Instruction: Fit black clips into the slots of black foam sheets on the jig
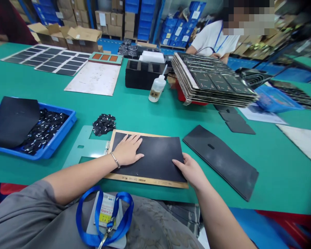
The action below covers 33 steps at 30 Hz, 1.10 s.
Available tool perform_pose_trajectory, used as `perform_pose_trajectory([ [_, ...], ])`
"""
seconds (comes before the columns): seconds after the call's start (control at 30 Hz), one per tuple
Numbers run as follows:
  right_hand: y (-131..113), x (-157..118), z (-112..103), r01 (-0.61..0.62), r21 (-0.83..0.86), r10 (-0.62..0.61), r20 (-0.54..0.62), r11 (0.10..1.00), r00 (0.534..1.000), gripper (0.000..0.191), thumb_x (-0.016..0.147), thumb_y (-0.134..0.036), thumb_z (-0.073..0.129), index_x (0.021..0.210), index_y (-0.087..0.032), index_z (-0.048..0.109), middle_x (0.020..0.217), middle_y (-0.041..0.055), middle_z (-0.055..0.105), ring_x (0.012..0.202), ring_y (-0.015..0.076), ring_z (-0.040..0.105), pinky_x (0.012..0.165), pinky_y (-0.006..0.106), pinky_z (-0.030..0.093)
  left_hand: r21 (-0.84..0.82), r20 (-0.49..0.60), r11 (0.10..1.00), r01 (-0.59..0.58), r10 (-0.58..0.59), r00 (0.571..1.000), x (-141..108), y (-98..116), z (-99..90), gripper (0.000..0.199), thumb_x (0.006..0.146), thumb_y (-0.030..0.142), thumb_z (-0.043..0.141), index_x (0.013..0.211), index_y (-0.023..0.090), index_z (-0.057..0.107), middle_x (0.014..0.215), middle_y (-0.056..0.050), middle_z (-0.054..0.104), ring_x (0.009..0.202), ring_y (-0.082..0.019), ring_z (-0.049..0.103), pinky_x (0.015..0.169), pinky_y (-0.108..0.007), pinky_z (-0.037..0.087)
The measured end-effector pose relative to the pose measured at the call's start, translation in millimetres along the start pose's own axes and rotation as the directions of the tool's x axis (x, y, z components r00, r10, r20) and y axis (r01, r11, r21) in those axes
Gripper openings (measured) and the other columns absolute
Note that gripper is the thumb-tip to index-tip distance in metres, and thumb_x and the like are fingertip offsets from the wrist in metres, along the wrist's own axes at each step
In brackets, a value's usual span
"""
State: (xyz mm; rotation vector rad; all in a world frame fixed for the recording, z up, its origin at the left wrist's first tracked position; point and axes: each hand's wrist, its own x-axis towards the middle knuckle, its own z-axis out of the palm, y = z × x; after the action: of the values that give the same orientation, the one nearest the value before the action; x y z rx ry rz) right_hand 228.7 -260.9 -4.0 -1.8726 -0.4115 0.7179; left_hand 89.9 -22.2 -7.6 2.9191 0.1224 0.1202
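A smooth black sheet lies on a tan wooden board with printed marks along its near edge. My left hand rests flat on the sheet's left part, fingers spread. At the right edge, my right hand pinches the sheet, thumb on top and the other fingers partly hidden at its side. A pale green hinged frame is folded out to the left of the board. Beyond this frame sits a small heap of black pieces.
A blue tray at left holds more small black pieces, partly under a black sheet. Several black sheets are stacked at right. Further back stand a squeeze bottle, black foam trays and stacked panels. A person works across the table.
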Motion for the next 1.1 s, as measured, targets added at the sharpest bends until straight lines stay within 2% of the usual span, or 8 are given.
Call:
perform_pose_trajectory([
  [0.27,-6.5,2.3,-0.2,-0.041,0.053,0.039,0.037,0.998,0.999,0.036,0.074,-0.027,0.062,0.107,-0.023,0.050,0.117,0.0058,0.060,0.107,0.0250,0.057,0.077,0.034,0.056,0.004,-0.015,0.996,0.092,-0.092,0.996,4.6,3.0,3.0,0.072,0.084,0.059,0.036,0.140,0.015,0.028,0.145,-0.010,0.031,0.135,-0.025,0.022,0.111,-0.045,0.012],
  [0.47,-9.6,4.3,-0.3,-0.003,0.013,0.002,0.055,1.000,0.998,0.040,0.073,-0.028,0.062,0.111,-0.022,0.050,0.120,0.0065,0.059,0.109,0.0267,0.056,0.079,0.036,0.056,0.018,-0.012,0.999,0.039,-0.039,0.999,6.0,-1.2,-2.9,0.071,0.084,0.058,0.037,0.139,0.014,0.031,0.145,-0.010,0.032,0.134,-0.026,0.023,0.110,-0.047,0.013],
  [0.57,-6.5,5.4,-2.3,0.029,0.013,-0.030,0.063,0.999,0.998,0.045,0.073,-0.029,0.063,0.116,-0.023,0.048,0.121,0.0064,0.058,0.109,0.0268,0.056,0.080,0.039,0.055,-0.017,0.054,0.999,-0.041,0.042,0.998,-19.7,-5.8,-9.9,0.070,0.085,0.058,0.036,0.140,0.013,0.030,0.146,-0.012,0.028,0.136,-0.027,0.021,0.110,-0.046,0.014],
  [0.77,1.7,6.3,-3.4,0.100,-0.101,-0.102,-0.019,0.990,0.995,0.059,0.073,-0.032,0.063,0.127,-0.024,0.041,0.119,0.0058,0.059,0.104,0.0257,0.059,0.078,0.040,0.055,-0.080,0.112,0.978,-0.192,0.201,0.973,-121.2,-15.5,-7.7,0.066,0.087,0.052,0.040,0.142,0.020,0.024,0.146,-0.009,0.031,0.136,-0.025,0.022,0.110,-0.044,0.017],
  [0.87,-0.9,5.7,-2.2,0.086,-0.097,-0.088,-0.017,0.991,0.996,0.064,0.073,-0.034,0.063,0.131,-0.024,0.038,0.118,0.0075,0.059,0.100,0.0268,0.060,0.074,0.040,0.056,-0.065,0.101,0.988,-0.142,0.148,0.984,-148.2,-14.4,-0.4,0.064,0.088,0.049,0.039,0.143,0.021,0.022,0.146,-0.009,0.031,0.135,-0.026,0.024,0.110,-0.048,0.014],
  [0.97,-7.3,5.8,-5.4,0.043,-0.146,-0.039,0.032,0.988,0.999,0.066,0.075,-0.037,0.061,0.134,-0.022,0.034,0.114,0.0085,0.061,0.093,0.0262,0.063,0.069,0.037,0.055,-0.138,0.075,0.987,-0.081,0.092,0.993,-155.6,-10.9,4.0,0.063,0.087,0.047,0.043,0.142,0.021,0.026,0.145,-0.009,0.031,0.135,-0.029,0.024,0.110,-0.055,0.008],
  [1.03,-11.4,6.4,-11.3,0.038,-0.353,-0.036,0.011,0.935,0.999,0.069,0.074,-0.042,0.061,0.134,-0.019,0.035,0.099,0.0087,0.066,0.081,0.0258,0.065,0.060,0.034,0.053,-0.284,0.021,0.958,-0.034,0.041,0.999,-158.6,-10.4,5.8,0.054,0.087,0.043,0.047,0.136,0.023,0.037,0.142,-0.008,0.038,0.134,-0.028,0.027,0.110,-0.055,0.009],
  [1.1,-14.7,6.3,-18.3,0.048,-0.601,-0.116,-0.075,0.798,0.990,0.071,0.071,-0.048,0.061,0.131,-0.016,0.041,0.088,0.0090,0.066,0.070,0.0250,0.063,0.051,0.032,0.048,-0.535,-0.058,0.840,0.090,-0.143,0.988,-163.0,-12.3,7.6,0.037,0.087,0.036,0.047,0.121,0.024,0.053,0.132,-0.007,0.051,0.127,-0.026,0.039,0.109,-0.051,0.021],
])
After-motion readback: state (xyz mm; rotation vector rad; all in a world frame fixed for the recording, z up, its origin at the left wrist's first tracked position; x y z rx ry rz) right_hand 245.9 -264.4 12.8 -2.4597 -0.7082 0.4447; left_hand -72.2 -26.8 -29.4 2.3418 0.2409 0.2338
